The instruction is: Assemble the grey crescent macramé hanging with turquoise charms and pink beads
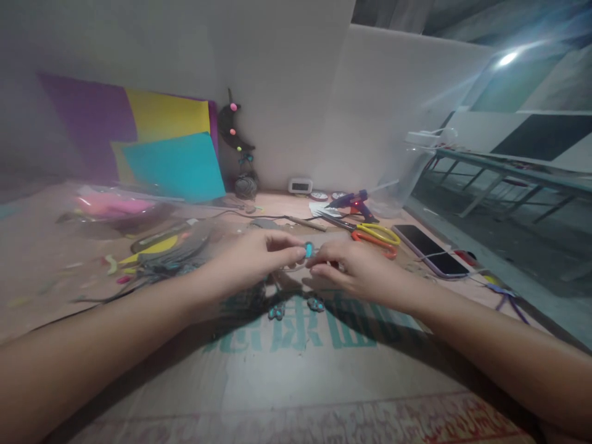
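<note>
Between my two hands is a small bright-blue piece with a grey edge (309,250). My left hand (277,253) pinches it between thumb and forefinger. Close on its other side, my right hand (340,262) has its fingers curled together; what they hold, if anything, is too small to make out. A thin pale strand shows below the blue piece. On the board under my hands lie two small grey pieces with blue spots, one to the left (276,311) and one to the right (316,304).
Yellow-and-orange-handled scissors (374,237), a purple glue gun (351,202) with a red light and a phone (430,250) lie at the right. Grey strands (171,262) and scraps spread leftward. Coloured sheets (176,166) and a moon-shaped ornament (231,129) stand at the back.
</note>
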Tool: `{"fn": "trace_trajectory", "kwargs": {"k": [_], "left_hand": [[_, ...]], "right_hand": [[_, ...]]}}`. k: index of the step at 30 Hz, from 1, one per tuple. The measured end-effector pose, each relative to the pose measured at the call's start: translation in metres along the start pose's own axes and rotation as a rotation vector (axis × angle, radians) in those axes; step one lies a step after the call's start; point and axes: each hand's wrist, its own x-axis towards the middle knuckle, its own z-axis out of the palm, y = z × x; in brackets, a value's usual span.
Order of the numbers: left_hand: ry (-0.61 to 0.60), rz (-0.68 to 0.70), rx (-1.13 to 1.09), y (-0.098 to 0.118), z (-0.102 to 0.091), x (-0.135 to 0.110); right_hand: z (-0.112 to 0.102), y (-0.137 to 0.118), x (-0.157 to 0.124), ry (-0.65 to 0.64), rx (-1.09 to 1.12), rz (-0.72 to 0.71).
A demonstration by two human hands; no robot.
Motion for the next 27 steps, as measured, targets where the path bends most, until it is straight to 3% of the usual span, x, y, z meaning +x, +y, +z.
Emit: {"fn": "trace_trajectory", "kwargs": {"k": [7,11,14,17,19,23,27], "left_hand": [[0.025,0.047,-0.049,-0.002,0.001,0.002],[-0.02,0.008,-0.06,0.002,0.005,0.0],[-0.047,0.082,-0.063,0.003,0.006,-0.001],[-0.028,0.164,0.039,0.005,0.005,-0.002],[0.002,0.129,0.102,0.007,0.005,-0.003],[0.044,0.104,0.139,0.012,0.0,-0.004],[0.107,0.166,0.194,0.019,-0.014,-0.003]], "right_hand": [[-0.01,-0.006,0.0,0.199,0.203,0.067],[-0.005,-0.013,-0.001,0.222,0.302,0.068],[0.0,-0.012,-0.001,0.235,0.302,0.101],[0.003,-0.012,-0.001,0.239,0.298,0.123],[0.002,-0.014,-0.001,0.223,0.305,0.12],[-0.022,-0.01,0.0,0.194,0.191,0.116],[-0.065,0.035,-0.001,0.113,-0.206,0.313]]}}
